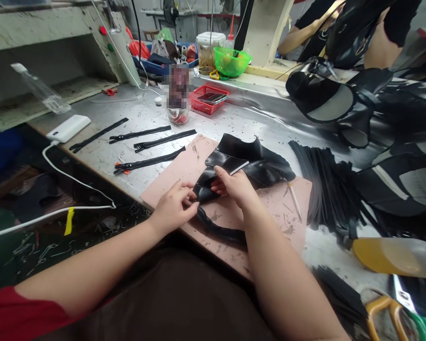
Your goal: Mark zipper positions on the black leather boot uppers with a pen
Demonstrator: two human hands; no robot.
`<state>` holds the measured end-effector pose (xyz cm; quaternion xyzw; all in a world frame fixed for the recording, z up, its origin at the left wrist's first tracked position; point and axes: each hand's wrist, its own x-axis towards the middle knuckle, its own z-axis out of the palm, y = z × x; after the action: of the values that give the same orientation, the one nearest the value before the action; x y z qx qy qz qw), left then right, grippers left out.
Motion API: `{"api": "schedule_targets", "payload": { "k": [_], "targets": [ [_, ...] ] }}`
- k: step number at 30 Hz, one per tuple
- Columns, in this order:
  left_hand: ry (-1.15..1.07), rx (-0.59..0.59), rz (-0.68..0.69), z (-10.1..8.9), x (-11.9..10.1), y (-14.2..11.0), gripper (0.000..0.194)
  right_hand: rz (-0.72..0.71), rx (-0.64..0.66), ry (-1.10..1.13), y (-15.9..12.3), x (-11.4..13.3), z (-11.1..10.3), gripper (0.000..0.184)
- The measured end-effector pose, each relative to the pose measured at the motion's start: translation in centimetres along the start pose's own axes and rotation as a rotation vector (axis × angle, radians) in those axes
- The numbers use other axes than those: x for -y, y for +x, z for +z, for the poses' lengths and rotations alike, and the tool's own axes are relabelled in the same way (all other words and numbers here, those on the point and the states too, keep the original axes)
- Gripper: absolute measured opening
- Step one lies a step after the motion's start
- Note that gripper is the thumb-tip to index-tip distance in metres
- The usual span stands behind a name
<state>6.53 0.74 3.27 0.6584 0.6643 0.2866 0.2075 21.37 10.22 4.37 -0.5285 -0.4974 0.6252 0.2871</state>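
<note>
A glossy black leather-like piece (270,163) with curved edges lies on a pink board (170,177). My left hand (177,206) pinches its near left corner, where a black zipper (220,229) curves over the board's front edge and passes behind my right forearm. My right hand (234,184) rests over the piece, fingers curled at its left part, with a thin white stick (239,168) tucked in the hand. The fingertips of both hands are partly hidden. A slim white pencil-like stick (295,201) lies to the right on the board.
Several black zippers (165,139) lie left of the board. Dark strips (323,184) and black pieces (404,175) are heaped on the right, near a yellow bottle (386,255) and scissors (386,312). A red basket (209,99) stands behind. Across the table a co-worker (312,35) handles black material.
</note>
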Motion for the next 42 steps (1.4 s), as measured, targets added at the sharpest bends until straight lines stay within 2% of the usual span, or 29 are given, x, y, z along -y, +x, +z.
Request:
{"api": "schedule_targets", "payload": {
  "k": [3, 6, 18, 22, 26, 29, 32, 34, 36, 38, 42],
  "targets": [
    [0.001, 0.001, -0.085, 0.3, -0.8, 0.0, 0.012, -0.002, -0.001, 0.002, -0.3, 0.0, -0.1, 0.025],
    [-0.016, -0.027, -0.107, 0.4, -0.9, -0.1, 0.012, 0.002, -0.003, 0.003, -0.4, 0.1, -0.1, 0.024],
    [-0.109, -0.135, -0.055, 1.3, -0.5, -0.3, 0.010, -0.033, 0.018, -0.004, -0.9, 0.4, -0.3, 0.029],
    [-0.176, -0.168, -0.002, 1.7, -0.3, -0.5, 0.010, -0.061, 0.012, -0.094, -2.0, 1.4, -0.5, 0.027],
    [-0.171, -0.166, 0.030, 1.8, -0.3, -0.8, 0.012, -0.057, -0.055, -0.220, -4.5, 1.9, -1.3, 0.024],
    [-0.114, -0.171, 0.101, 1.9, -0.2, -1.1, 0.013, -0.108, -0.125, -0.319, -7.3, 0.9, -2.0, 0.024],
    [-0.033, -0.208, 0.206, 2.0, 0.0, -1.3, 0.013, -0.183, -0.192, -0.461, -10.2, -1.3, -2.2, 0.025],
    [0.021, -0.240, 0.254, 2.1, 0.2, -1.4, 0.012, -0.262, -0.280, -0.555, -11.4, -3.0, -1.9, 0.020],
    [0.060, -0.260, 0.284, 2.2, 0.3, -1.5, 0.011, -0.373, -0.365, -0.638, -12.0, -4.5, -1.6, 0.018],
    [0.083, -0.268, 0.304, 2.1, 0.5, -1.4, 0.010, -0.478, -0.387, -0.705, -12.2, -5.7, -1.4, 0.022],
    [0.100, -0.270, 0.340, 2.1, 0.7, -1.4, 0.013, -0.557, -0.399, -0.758, -12.2, -6.9, -1.5, 0.030]
  ]
}}
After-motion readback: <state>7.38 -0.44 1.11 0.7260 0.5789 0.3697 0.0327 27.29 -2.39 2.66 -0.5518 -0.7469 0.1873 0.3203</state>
